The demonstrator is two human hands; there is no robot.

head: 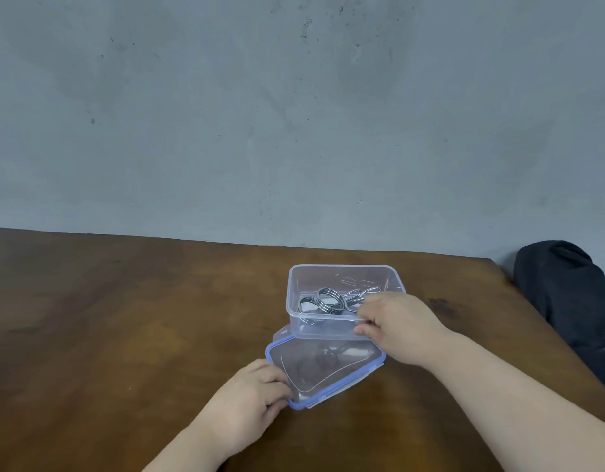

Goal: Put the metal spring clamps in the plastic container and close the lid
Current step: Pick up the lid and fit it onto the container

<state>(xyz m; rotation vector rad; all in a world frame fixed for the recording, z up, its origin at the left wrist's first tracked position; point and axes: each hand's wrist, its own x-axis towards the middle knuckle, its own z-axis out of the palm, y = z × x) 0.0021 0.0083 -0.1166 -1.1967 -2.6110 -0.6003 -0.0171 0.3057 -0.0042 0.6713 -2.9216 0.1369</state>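
A clear plastic container [341, 274] stands open on the brown wooden table [124, 318]. Metal spring clamps [323, 301] lie inside it, coiled rings to the left. My right hand [399, 325] grips the container's near right wall and rim. In front of the container lies its clear lid [328, 369] with a blue rim, partly tucked under the container's near edge. My left hand [253, 400] holds the lid's near left corner, fingers curled over the edge.
A dark bundle of cloth [573, 301] lies off the table's right edge. A grey wall [294, 114] rises straight behind the table's far edge.
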